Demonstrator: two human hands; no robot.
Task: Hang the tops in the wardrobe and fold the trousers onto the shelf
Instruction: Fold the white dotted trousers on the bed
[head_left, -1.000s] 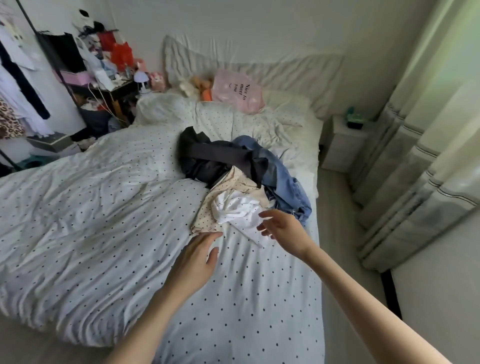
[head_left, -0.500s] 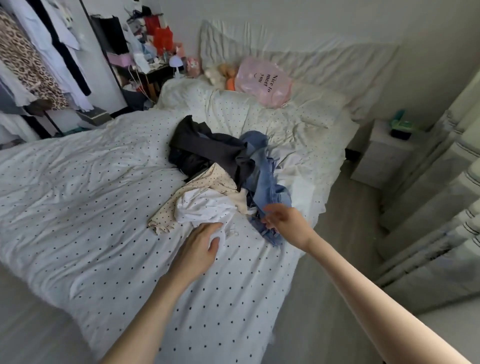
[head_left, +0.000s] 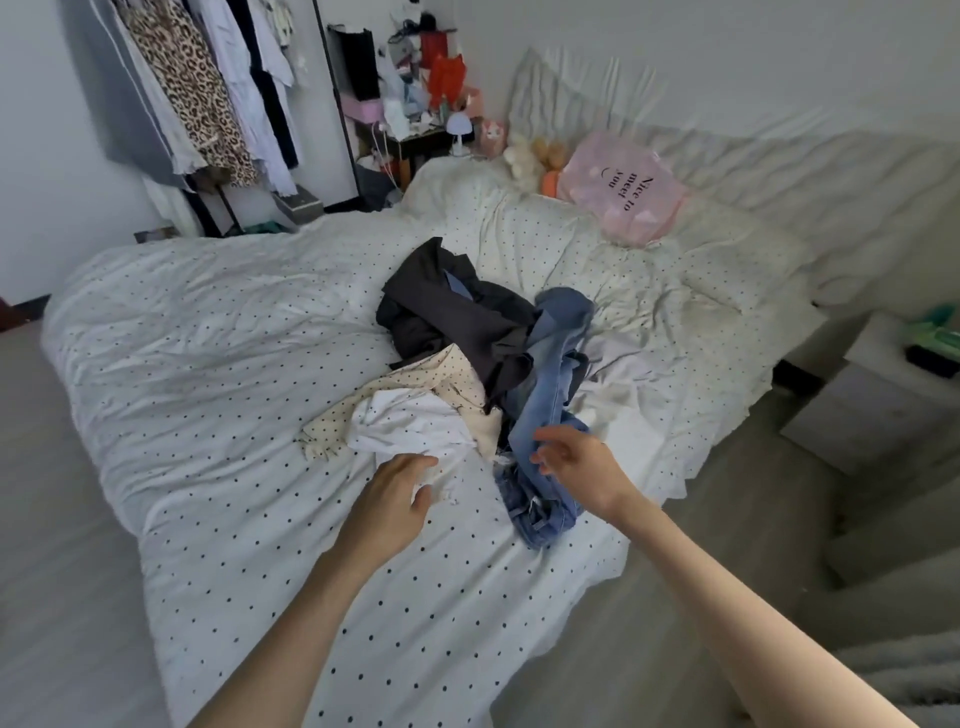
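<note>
Left fingers (head_left: 415, 464): lying straight and slightly spread, tips touching the near edge of the white top (head_left: 410, 426), curling round nothing.
Right fingers (head_left: 545, 457): hanging loosely curled, hovering just above the jeans (head_left: 545, 415), pinching nothing visible.
Left hand (head_left: 389, 499): reaching over the bed (head_left: 208, 364) from the near side.
Right hand (head_left: 582, 470): reaching in beside the denim hem.
Pile: lying mid-bed; white top nearest, spotted cream top (head_left: 415, 379) beneath it, dark garment (head_left: 447, 317) behind, jeans trailing toward the bed's near right edge.
Handling, white top: probably light, limp, slipping easily; best taken at the shoulders or collar.
Handling, jeans: probably heavier and stiffer; best taken at the waistband.
Wardrobe rail (head_left: 208, 93): standing well apart, beyond the far left of the bed.
Change since half a second ago: left hand remaining on the white top; right fingers opening slightly over the denim.
</note>
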